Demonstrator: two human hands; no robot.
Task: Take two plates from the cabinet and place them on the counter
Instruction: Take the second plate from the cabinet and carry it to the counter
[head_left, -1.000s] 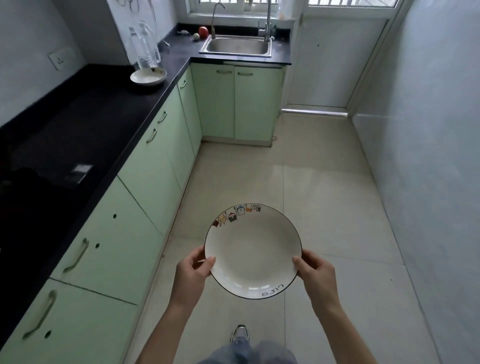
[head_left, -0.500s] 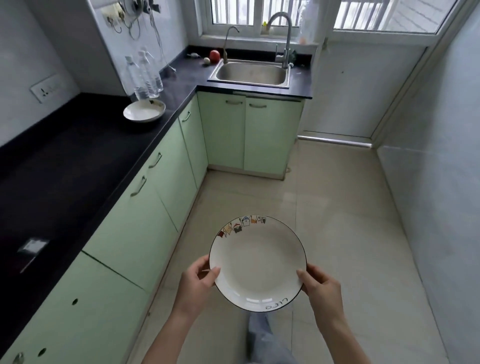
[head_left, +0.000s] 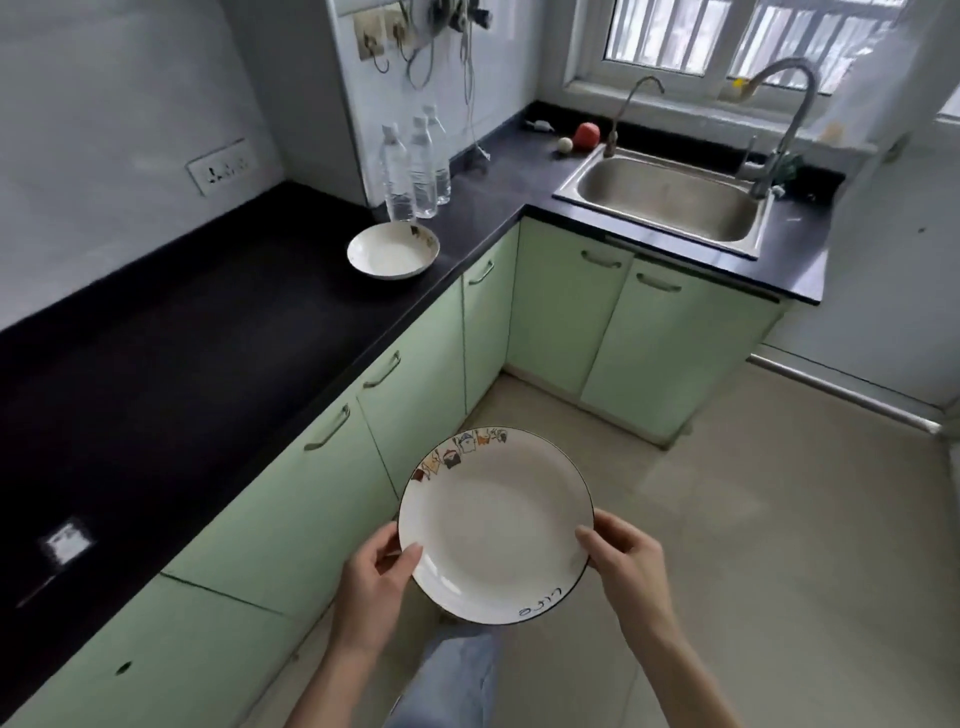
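Empty plate (head_left: 493, 525) in both hands (head_left: 374, 582), sink (head_left: 670, 200) empty

A white plate (head_left: 496, 527) with a thin black rim is showing small orange, red and dark cartoon figures along its far edge and black handwritten lettering near its close edge. A second white plate (head_left: 393, 251), with a patch of similar coloured figures on its rim, is sitting on the glossy black counter (head_left: 171, 364). The cabinet doors (head_left: 291, 499) below are showing pale mint green with matching green handles. The sink (head_left: 670, 200) is gleaming steel grey. A red apple (head_left: 587, 135) is sitting behind it. The floor (head_left: 779, 545) is showing beige tiles.
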